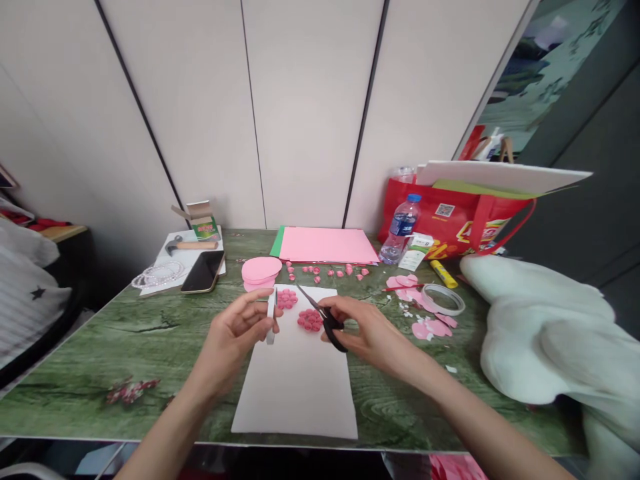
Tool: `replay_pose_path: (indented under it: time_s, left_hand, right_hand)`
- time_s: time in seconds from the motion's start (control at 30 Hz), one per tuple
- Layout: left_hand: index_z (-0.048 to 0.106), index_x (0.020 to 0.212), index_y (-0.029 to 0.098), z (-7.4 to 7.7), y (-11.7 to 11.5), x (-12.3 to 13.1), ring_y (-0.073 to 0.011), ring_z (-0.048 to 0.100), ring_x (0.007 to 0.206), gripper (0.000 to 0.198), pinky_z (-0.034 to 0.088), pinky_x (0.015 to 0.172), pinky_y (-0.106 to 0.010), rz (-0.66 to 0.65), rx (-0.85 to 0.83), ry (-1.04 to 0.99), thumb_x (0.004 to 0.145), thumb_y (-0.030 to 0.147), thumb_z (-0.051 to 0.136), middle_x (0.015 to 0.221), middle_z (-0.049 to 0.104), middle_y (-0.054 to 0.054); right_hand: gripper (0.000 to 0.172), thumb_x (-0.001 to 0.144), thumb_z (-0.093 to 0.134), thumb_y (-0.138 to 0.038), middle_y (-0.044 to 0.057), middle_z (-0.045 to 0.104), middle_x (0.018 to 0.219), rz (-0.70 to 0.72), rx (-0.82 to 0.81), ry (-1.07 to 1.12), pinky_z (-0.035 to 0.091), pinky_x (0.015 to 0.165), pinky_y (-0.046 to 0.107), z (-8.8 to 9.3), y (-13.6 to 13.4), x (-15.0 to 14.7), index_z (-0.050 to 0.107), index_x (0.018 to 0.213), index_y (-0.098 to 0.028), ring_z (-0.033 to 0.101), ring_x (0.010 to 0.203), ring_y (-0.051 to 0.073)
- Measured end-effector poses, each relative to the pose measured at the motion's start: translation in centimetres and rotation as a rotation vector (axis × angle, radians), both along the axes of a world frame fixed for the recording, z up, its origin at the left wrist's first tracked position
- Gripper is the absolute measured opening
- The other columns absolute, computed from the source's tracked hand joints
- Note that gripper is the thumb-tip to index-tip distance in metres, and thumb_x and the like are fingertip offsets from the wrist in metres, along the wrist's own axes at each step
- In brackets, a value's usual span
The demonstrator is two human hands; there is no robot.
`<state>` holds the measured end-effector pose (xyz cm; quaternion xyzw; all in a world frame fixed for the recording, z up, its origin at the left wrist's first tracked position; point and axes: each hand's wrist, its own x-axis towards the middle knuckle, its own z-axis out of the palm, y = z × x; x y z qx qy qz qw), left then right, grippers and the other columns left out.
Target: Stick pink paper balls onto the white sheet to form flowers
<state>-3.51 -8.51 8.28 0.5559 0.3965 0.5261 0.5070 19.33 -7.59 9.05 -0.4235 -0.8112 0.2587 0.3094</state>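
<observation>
My left hand point(240, 327) pinches a short white strip point(271, 317), perhaps tape, upright between thumb and fingers. Black-handled scissors point(330, 323) are in my right hand point(367, 330), their blades pointing up and left toward the strip but apart from it. Below both hands lies a white sheet point(300, 387) of paper or board. On its far part sit two round clusters of pink paper roses, a lighter cluster point(287, 299) and a darker cluster point(310, 321). Several loose pink rosebuds point(317, 271) lie beyond the sheet, beside a stack of pink paper circles point(261, 269).
Pink and green paper point(327, 245) lies against the wall. To the right are a tape roll point(443, 299), pink scraps point(431, 327), a glue stick point(443, 274), a water bottle point(401, 230) and a red bag point(450, 217). A phone point(203, 272) and hammer point(193, 245) lie left.
</observation>
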Motion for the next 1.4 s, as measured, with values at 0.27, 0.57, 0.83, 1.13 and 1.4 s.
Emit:
replay_pose_path:
  time_s: [0.27, 0.57, 0.83, 1.13, 1.4]
  left_hand:
    - [0.057, 0.112, 0.021, 0.0, -0.2, 0.0, -0.0124, 0.057, 0.069, 0.038, 0.04, 0.055, -0.022, -0.068, -0.035, 0.046, 0.076, 0.026, 0.068, 0.088, 0.065, -0.005]
    - [0.06, 0.103, 0.019, 0.4, -0.8, 0.5, -0.0123, 0.057, 0.069, 0.029, 0.041, 0.057, -0.022, -0.094, -0.055, 0.161, 0.076, 0.027, 0.067, 0.082, 0.063, -0.004]
    - [0.055, 0.11, 0.02, 0.5, -0.6, 0.4, -0.0127, 0.056, 0.068, 0.031, 0.043, 0.06, -0.023, -0.142, 0.047, 0.339, 0.079, 0.025, 0.058, 0.077, 0.058, -0.001]
    - [0.042, 0.131, 0.027, -2.5, 0.6, -2.9, -0.0151, 0.055, 0.066, 0.052, 0.043, 0.063, -0.024, -0.005, 0.297, 1.149, 0.082, 0.012, 0.04, 0.082, 0.059, -0.001]
    - [0.065, 0.103, 0.02, -4.4, 2.5, -3.1, -0.0305, 0.049, 0.108, 0.033, 0.041, 0.086, -0.044, 0.185, 0.126, 0.991, 0.076, 0.012, 0.049, 0.12, 0.05, -0.013]
  right_hand:
    - [0.044, 0.072, 0.072, -0.03, 0.002, 0.046, 0.089, -0.048, 0.066, -0.318, 0.045, 0.074, 0.03, 1.8, 0.0, -0.9, 0.057, 0.113, -0.028, 0.053, 0.085, 0.018]
    - [0.042, 0.079, 0.062, -0.018, 0.003, 0.048, 0.089, -0.01, 0.037, -0.401, 0.04, 0.071, 0.028, 2.2, 0.0, -0.9, 0.057, 0.119, -0.03, 0.052, 0.079, 0.016]
    - [0.035, 0.08, 0.057, -0.013, 0.001, 0.048, 0.082, -0.044, 0.091, -0.486, 0.035, 0.062, 0.023, 0.9, 0.5, -0.9, 0.062, 0.11, -0.031, 0.052, 0.073, 0.014]
    - [0.042, 0.072, 0.059, -0.004, 0.015, 0.051, 0.108, -0.408, 0.034, -0.838, 0.04, 0.077, 0.033, -1.3, 3.4, 2.5, 0.057, 0.112, -0.015, 0.052, 0.099, 0.027]
    - [0.049, 0.059, 0.059, 0.004, 0.013, 0.059, 0.102, -0.322, -0.231, -0.88, 0.042, 0.076, 0.032, -4.3, 4.5, 6.3, 0.065, 0.103, -0.017, 0.056, 0.097, 0.026]
